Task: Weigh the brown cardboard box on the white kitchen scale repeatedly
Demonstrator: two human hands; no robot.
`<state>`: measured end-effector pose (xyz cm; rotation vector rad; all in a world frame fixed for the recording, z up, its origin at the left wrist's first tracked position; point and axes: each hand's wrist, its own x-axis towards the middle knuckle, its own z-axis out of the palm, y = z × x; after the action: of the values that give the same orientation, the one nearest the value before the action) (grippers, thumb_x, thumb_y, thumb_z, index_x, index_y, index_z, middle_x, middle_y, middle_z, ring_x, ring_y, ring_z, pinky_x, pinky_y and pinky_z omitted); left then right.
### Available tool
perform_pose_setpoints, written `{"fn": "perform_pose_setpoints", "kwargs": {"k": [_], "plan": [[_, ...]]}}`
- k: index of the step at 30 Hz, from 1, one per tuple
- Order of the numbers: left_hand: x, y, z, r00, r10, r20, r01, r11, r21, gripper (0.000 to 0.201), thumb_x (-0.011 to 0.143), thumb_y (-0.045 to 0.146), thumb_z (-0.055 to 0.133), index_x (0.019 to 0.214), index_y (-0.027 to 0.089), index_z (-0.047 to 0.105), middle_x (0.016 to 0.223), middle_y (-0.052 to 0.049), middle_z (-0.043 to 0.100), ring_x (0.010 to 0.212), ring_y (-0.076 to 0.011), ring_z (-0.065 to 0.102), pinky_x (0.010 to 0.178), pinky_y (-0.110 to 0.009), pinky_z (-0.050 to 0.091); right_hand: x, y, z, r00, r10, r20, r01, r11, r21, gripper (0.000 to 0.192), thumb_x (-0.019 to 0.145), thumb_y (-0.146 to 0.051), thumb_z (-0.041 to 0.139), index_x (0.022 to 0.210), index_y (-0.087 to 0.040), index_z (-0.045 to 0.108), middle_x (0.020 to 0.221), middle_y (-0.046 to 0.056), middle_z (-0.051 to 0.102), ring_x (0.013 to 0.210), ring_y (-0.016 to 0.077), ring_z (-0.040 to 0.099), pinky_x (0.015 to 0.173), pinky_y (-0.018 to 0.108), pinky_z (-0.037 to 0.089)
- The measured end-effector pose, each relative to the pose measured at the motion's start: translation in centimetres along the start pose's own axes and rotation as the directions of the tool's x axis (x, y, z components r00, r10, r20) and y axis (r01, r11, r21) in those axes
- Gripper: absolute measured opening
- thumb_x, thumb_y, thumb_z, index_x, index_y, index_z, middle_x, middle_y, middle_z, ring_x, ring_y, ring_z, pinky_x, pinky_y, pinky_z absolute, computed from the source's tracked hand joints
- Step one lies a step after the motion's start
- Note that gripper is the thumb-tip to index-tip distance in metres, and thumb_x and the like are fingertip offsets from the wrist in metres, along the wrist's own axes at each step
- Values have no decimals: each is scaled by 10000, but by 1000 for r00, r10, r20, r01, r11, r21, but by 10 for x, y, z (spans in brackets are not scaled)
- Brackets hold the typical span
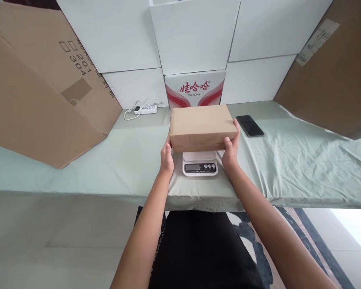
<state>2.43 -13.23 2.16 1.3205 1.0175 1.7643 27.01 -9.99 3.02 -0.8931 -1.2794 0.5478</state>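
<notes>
A closed brown cardboard box (202,120) is between my two hands, over a white digital kitchen scale (200,168). My left hand (167,156) grips its left end, thumb at the front and the other fingers mostly hidden. My right hand (231,146) clasps the right end, thumb on the front face and fingers along the side. The box covers the scale's weighing plate, so I cannot tell whether it rests on it or is held just above. The scale's display and round buttons face me; the display shows no readable number.
A black smartphone (250,126) lies right of the box. At the back left is a white power strip (146,109) with its cable. White boxes (195,36) and a red-printed carton (195,89) line the back. Large cardboard cartons flank the green-covered table (132,160), left (42,92) and right (337,80).
</notes>
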Motion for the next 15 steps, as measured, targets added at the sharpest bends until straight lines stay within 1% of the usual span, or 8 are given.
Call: {"fn": "perform_pose_setpoints", "kwargs": {"k": [5, 8, 12, 15], "plan": [[-4, 2, 0, 1000, -16, -1, 16, 1000, 11, 909, 972, 993, 478, 1515, 333, 787, 1652, -115, 745, 1724, -375, 522, 1459, -509, 393, -4, -1, -2, 1000, -18, -25, 18, 1000, -12, 796, 996, -752, 597, 1701, -395, 506, 1810, 66, 515, 1741, 385, 447, 1489, 694, 280], [-3, 2, 0, 999, -38, 2, 38, 999, 10, 934, 957, 1009, 475, 1509, 325, 790, 1629, -127, 759, 1694, -388, 559, 1438, -526, 427, -3, -2, -3, 999, -22, -44, 21, 999, -28, 739, 1009, -730, 595, 1671, -407, 534, 1770, 61, 552, 1715, 387, 475, 1478, 705, 298], [-4, 1, 0, 999, -35, -14, 35, 999, 6, 917, 959, 1004, 488, 1480, 321, 808, 1635, -125, 755, 1681, -391, 575, 1408, -510, 471, -2, -6, -2, 998, -22, -63, 19, 999, -41, 716, 1008, -735, 587, 1641, -403, 562, 1730, 68, 577, 1722, 402, 455, 1457, 716, 334], [-5, 0, 0, 999, -38, -38, 39, 999, 15, 926, 965, 1002, 478, 1495, 315, 803, 1665, -118, 737, 1686, -391, 572, 1409, -502, 472, -3, -8, -1, 998, -18, -64, 15, 998, -54, 734, 1004, -763, 564, 1640, -397, 557, 1740, 67, 570, 1734, 403, 438, 1465, 712, 318]]}}
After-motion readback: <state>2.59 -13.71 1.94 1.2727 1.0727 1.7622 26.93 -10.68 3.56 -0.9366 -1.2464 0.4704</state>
